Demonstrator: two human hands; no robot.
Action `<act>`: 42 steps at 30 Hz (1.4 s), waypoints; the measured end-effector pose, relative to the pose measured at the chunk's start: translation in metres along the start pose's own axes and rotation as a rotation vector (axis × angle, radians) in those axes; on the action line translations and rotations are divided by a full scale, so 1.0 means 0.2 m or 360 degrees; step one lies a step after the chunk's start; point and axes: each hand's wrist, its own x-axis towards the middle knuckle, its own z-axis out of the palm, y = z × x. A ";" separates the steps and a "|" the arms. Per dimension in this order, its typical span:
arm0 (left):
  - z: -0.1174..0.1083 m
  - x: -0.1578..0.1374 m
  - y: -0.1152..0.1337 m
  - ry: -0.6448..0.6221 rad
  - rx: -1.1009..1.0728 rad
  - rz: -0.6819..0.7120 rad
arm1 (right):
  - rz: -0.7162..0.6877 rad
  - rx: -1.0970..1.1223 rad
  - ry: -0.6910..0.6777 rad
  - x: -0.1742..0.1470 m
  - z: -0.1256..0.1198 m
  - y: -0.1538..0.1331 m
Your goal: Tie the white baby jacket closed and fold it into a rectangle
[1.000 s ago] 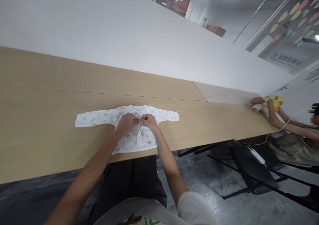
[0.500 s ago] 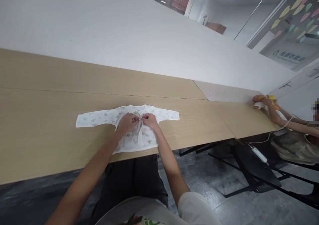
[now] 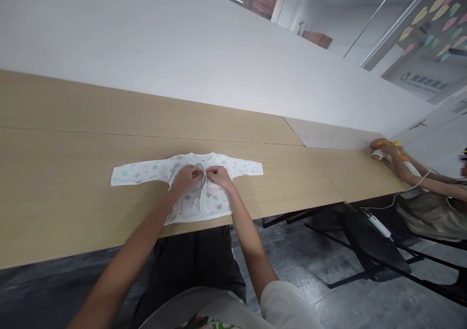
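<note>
A small white baby shirt (image 3: 215, 200) with a scattered print lies spread on the table, its sleeves stretched out to both sides and its neckline facing the wall. Over its chest, my left hand (image 3: 188, 179) pinches one edge of the front opening. My right hand (image 3: 219, 176) pinches the other edge, fingertips almost touching those of the left. Whatever fastener may sit between the fingertips is too small and covered to make out. Below the hands the front edges run down to the hem near the table's front edge.
The wooden table (image 3: 73, 173) runs along a white wall (image 3: 146, 52). At the far right another person's arms (image 3: 404, 168) reach over a doll-like figure (image 3: 379, 145). A black folding chair (image 3: 372, 244) with a white power strip (image 3: 379, 226) stands below, a cable rising from it.
The front edges of the shirt have come closer together under my fingers, and the gap below them looks narrower. My hands have hardly shifted.
</note>
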 end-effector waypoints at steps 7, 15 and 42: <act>-0.02 0.00 0.02 -0.0055 -0.0185 -0.0084 | 0.0074 0.0184 -0.0089 -0.01 -0.01 0.01; -0.01 -0.01 0.04 -0.0022 -0.0298 -0.0203 | 0.0086 0.0112 0.0001 0.00 0.02 0.02; 0.01 -0.01 -0.01 0.0026 -0.0181 -0.0051 | 0.0131 0.0194 -0.0177 0.00 0.00 0.02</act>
